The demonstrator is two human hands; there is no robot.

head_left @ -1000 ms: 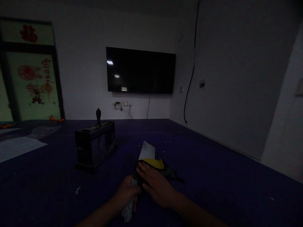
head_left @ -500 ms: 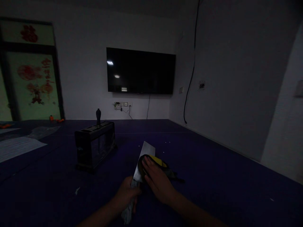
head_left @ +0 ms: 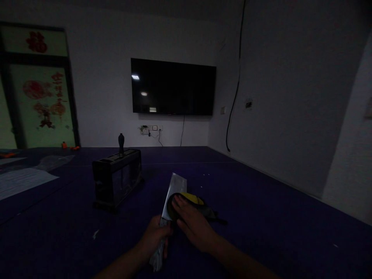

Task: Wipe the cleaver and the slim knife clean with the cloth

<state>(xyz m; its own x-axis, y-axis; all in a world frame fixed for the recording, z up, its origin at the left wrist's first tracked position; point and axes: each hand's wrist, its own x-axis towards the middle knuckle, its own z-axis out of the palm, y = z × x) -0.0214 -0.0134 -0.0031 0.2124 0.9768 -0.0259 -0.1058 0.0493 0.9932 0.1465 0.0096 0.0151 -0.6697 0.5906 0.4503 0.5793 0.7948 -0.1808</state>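
Note:
A broad cleaver blade (head_left: 175,188) points away from me over the dark purple floor. My left hand (head_left: 155,237) is closed round its pale handle (head_left: 158,256) near the bottom of the view. My right hand (head_left: 192,224) lies palm down on a dark and yellow cloth (head_left: 194,200), its fingers pressing the cloth against the blade's right face. Part of the cloth trails off to the right on the floor. The room is very dim.
A dark wooden stand (head_left: 116,178) with a small black vase (head_left: 121,143) on top sits left of the blade. White sheets (head_left: 20,179) lie at far left. A wall television (head_left: 173,86), sockets (head_left: 149,128) and a hanging cable (head_left: 236,85) are behind.
The blade has tilted more upright, showing more of its face. My right hand has slid the cloth slightly along the blade. My left hand keeps its grip.

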